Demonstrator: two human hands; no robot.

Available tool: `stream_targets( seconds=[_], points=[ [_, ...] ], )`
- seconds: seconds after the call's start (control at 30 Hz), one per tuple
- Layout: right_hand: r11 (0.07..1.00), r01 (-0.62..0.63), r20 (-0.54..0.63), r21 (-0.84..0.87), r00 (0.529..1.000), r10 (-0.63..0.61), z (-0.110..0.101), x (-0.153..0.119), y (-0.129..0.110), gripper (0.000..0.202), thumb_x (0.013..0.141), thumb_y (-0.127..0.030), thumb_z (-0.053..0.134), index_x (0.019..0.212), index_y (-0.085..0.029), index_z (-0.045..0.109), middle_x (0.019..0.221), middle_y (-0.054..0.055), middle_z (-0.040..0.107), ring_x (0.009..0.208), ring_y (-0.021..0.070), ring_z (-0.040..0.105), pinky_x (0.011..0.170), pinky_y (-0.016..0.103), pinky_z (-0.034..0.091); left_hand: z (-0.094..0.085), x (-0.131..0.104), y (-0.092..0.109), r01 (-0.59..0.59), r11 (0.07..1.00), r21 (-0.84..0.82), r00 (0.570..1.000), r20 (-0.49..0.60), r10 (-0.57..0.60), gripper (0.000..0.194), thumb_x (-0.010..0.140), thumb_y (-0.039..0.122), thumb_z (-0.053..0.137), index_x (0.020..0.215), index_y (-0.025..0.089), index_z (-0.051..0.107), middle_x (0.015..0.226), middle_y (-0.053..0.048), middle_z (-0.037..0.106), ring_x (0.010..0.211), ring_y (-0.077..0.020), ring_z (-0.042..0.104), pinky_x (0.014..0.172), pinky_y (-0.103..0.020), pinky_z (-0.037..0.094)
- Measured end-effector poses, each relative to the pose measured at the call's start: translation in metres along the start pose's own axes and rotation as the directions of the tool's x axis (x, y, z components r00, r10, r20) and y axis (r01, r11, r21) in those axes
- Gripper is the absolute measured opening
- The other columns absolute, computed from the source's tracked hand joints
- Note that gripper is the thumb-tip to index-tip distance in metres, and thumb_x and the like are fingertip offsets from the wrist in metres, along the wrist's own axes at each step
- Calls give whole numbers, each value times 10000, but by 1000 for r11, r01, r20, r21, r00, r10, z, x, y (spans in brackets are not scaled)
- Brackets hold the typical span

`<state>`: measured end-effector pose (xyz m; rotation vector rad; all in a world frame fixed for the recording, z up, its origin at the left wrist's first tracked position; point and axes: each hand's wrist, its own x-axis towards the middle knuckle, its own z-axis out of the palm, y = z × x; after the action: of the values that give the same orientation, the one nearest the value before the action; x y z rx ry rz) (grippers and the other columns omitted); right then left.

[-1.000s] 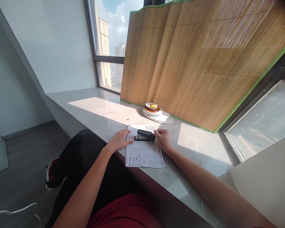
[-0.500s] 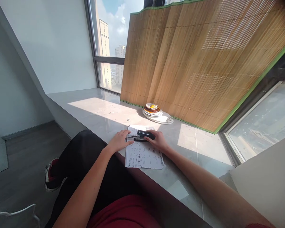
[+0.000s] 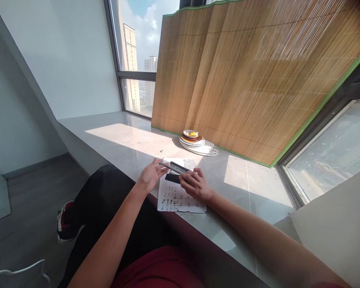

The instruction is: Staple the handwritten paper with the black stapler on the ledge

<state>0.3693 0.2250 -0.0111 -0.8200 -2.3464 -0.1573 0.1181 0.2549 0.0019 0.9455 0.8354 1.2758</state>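
A black stapler (image 3: 173,177) is spread open above a sheet of paper (image 3: 181,198) covered in handwriting. My right hand (image 3: 197,185) is wrapped round the stapler's right end. At its left end is my left hand (image 3: 151,174), palm partly turned up, the thumb and fingers at the tip of the metal part. Whether those fingers grip the tip or only touch it is hard to tell. The paper lies flat on the pale tiled ledge (image 3: 117,138), near its front edge.
Behind the paper stands a stack of plates (image 3: 192,140) on a larger oval plate (image 3: 210,149). A bamboo blind (image 3: 228,80) leans along the window side. My legs are below the ledge at the left.
The stapler has been lifted and opened wider, its parts now spread apart. My left hand has turned from palm down to partly palm up, and my right hand has shifted its hold.
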Motion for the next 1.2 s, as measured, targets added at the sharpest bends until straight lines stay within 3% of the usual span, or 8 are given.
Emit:
stream_targets(
  seconds=[0.13, 0.27, 0.4, 0.47, 0.53, 0.8, 1.03, 1.2],
  points=[
    [998, 50, 39, -26, 998, -49, -2, -1, -2, 242, 1059, -195, 566, 1128, -370, 717, 1192, -5, 766, 1040, 207, 659, 993, 415, 456, 3, -3, 3, 121, 967, -226, 993, 13, -121, 201, 1083, 223, 520, 1115, 121, 690, 1131, -172, 772, 1189, -251, 748, 1184, -449, 560],
    [991, -129, -253, -18, 960, 121, 5, 9, -3, 70, 994, -221, 630, 980, -275, 672, 997, 74, 727, 919, 253, 614, 854, 441, 468, 1, -7, 9, 122, 963, -241, 978, -135, -158, 190, 994, 20, 534, 1088, 89, 684, 1053, -171, 766, 1163, -244, 764, 1185, -386, 566],
    [868, -382, -479, 317, 726, 494, 3, 19, -5, 186, 937, -349, 707, 907, -256, 549, 904, 42, 609, 836, 235, 568, 729, 389, 474, 2, -11, 15, 12, 982, -191, 984, -175, -46, 238, 980, -7, 566, 1184, 80, 654, 1163, -192, 765, 1210, -260, 753, 1200, -396, 556],
    [772, -429, -476, 469, 613, 630, 0, 21, -3, 247, 943, -414, 701, 923, -254, 514, 885, 13, 593, 796, 210, 559, 704, 361, 471, 3, -13, 15, -62, 988, -139, 986, -159, 40, 217, 986, 57, 651, 1200, 97, 651, 1199, -196, 765, 1253, -277, 734, 1221, -431, 534],
    [707, -465, -429, 533, 572, 699, -1, 21, -1, 288, 946, -467, 695, 931, -249, 507, 857, -1, 593, 777, 200, 557, 698, 346, 464, 4, -13, 14, -121, 989, -79, 984, -141, 109, 193, 995, 133, 705, 1182, 112, 659, 1190, -190, 775, 1243, -279, 739, 1220, -459, 529],
    [786, -480, -67, 389, 836, 544, 12, 19, 3, 293, 895, -454, 726, 855, -243, 527, 852, 7, 611, 786, 212, 558, 700, 335, 433, 10, -25, 18, -252, 925, 286, 955, -80, 285, 396, 918, 500, 811, 1093, 145, 800, 1042, -137, 821, 749, -214, 780, 731, -361, 667],
    [977, -188, -190, 101, 960, 204, 1, 18, -7, 313, 977, -465, 712, 1180, -234, 654, 1212, 133, 676, 1138, 324, 571, 987, 500, 487, 20, -36, 21, -244, 797, 553, 970, 149, 194, 424, 858, 609, 809, 917, 193, 867, 721, -62, 756, 565, -168, 629, 475, -263, 453],
    [984, 107, -179, 140, 981, -81, -1, 15, -12, 202, 1075, -340, 604, 1236, -276, 707, 1085, 93, 756, 987, 259, 699, 898, 447, 574, 29, -47, 25, -231, 768, 598, 957, 282, 69, 477, 854, 658, 789, 902, 192, 877, 586, -16, 623, 522, -128, 499, 475, -243, 342]
  ],
)
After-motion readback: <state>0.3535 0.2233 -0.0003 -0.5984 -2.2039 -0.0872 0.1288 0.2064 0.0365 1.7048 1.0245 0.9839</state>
